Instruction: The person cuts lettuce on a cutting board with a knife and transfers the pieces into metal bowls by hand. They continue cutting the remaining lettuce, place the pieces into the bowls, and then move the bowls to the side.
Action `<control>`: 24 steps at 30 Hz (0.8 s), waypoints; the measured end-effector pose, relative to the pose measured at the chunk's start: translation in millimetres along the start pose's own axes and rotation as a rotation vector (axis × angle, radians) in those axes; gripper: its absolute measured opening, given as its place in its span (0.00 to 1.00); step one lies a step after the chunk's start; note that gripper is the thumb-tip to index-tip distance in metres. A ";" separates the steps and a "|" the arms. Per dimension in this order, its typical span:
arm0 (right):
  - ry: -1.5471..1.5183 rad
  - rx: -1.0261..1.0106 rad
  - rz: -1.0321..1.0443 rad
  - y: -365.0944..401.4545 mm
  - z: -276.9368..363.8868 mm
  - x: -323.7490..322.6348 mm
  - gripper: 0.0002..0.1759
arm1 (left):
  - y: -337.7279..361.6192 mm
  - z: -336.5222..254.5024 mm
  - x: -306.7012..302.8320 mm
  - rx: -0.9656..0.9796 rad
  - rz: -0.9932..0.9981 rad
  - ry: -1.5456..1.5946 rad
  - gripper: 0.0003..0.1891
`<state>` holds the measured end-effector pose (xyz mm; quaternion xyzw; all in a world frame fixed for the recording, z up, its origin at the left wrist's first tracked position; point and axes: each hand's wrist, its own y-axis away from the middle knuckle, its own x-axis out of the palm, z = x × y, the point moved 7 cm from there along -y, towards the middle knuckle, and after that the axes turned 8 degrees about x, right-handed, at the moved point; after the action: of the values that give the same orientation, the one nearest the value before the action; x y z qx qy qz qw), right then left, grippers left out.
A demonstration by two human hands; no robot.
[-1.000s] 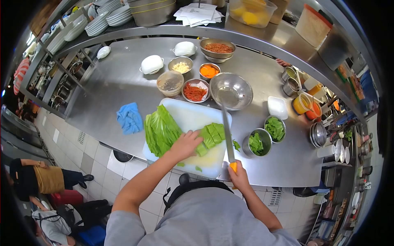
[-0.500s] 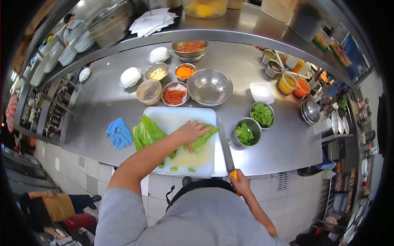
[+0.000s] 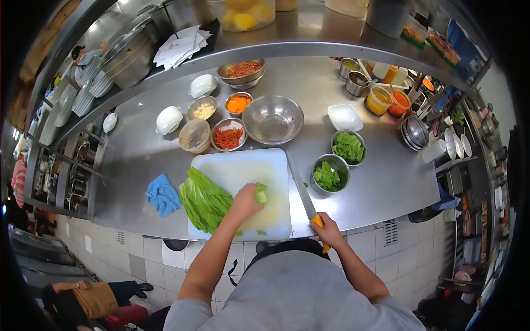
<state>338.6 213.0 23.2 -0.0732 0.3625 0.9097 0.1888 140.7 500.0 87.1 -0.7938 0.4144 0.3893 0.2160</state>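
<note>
My left hand [image 3: 246, 203] is closed around a small lettuce piece [image 3: 260, 193] over the white cutting board [image 3: 270, 165]. A large bunch of lettuce leaves [image 3: 204, 201] lies on the board's left side, beside that hand, with a few green scraps near the front edge. My right hand [image 3: 327, 230] grips the yellow handle of a long knife [image 3: 301, 186]. Its blade points away from me along the board's right edge. Just right of the blade stand a metal pot of cut greens [image 3: 330, 174] and a second metal bowl of greens [image 3: 349, 148].
Behind the board sit an empty metal bowl [image 3: 273, 120], a bowl of red shreds [image 3: 228, 135] and a lidded plastic tub [image 3: 194, 137]. A blue cloth [image 3: 163, 196] lies to the left. A steel shelf [image 3: 287, 49] crosses overhead. Another person [image 3: 94, 300] is at lower left.
My left hand has drawn back from the board's right side and closed, picking up the lettuce piece it lay flat on. The knife stays in my right hand beside the board.
</note>
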 end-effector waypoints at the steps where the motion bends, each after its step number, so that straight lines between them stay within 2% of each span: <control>1: -0.035 -0.050 -0.030 -3.2 4.9 -3.0 0.26 | 0.5 1.9 -5.3 -0.005 -0.007 0.000 0.36; 3: -0.063 -0.102 -0.047 -8.8 9.9 -5.3 0.29 | 13.2 26.7 2.1 -0.359 -0.013 0.769 0.33; 4: 0.066 -0.183 -0.129 -10.4 16.8 -9.8 0.32 | 17.4 30.3 0.6 -0.367 -0.024 0.770 0.33; 5: 0.194 -0.267 -0.211 -11.1 24.1 -12.6 0.36 | 20.9 32.1 2.5 -0.392 -0.063 1.021 0.32; 6: 0.198 -0.272 -0.200 -14.0 26.5 -9.9 0.36 | 23.2 27.9 0.9 -0.410 -0.103 1.271 0.30; 8: 0.396 -0.322 -0.310 -16.8 35.4 -7.7 0.41 | 27.0 24.1 -10.1 -0.398 -0.140 1.287 0.29; 10: 0.490 -0.363 -0.303 -19.0 43.7 -5.0 0.42 | 26.6 8.3 -32.3 -0.385 -0.172 1.305 0.28; 12: 0.583 -0.404 -0.293 -17.5 54.7 -2.9 0.43 | 24.3 -6.6 -64.9 -0.315 -0.201 1.105 0.29; 13: 0.569 -0.402 -0.271 -15.5 62.6 -3.5 0.43 | 24.7 -13.4 -77.3 -0.323 -0.212 1.104 0.29; 15: 0.557 -0.406 -0.241 -20.3 74.5 -0.8 0.42 | 22.9 -28.5 -106.7 -0.232 -0.223 0.852 0.28; 17: 0.455 -0.607 -0.220 -21.3 92.8 1.5 0.46 | 22.9 -30.9 -117.2 -0.239 -0.223 0.799 0.27; 18: 0.457 -0.611 -0.215 -20.2 108.2 2.6 0.46 | 21.8 -32.0 -121.5 -0.218 -0.255 0.780 0.25; 20: 0.252 -0.570 -0.119 -10.1 160.7 10.1 0.53 | 19.3 -30.6 -125.1 -0.198 -0.290 0.759 0.24; 22: 0.140 -0.634 0.028 -10.1 215.1 26.1 0.59 | 14.6 -22.8 -124.1 -0.148 -0.352 0.736 0.22; 24: 0.086 -0.676 0.117 -19.0 256.7 47.2 0.61 | 5.4 -20.7 -114.5 -0.104 -0.378 0.751 0.20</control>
<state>303.8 415.7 184.9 -0.1487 0.0519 0.9838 0.0861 104.8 539.2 190.7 -0.9523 0.2914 0.0469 0.0773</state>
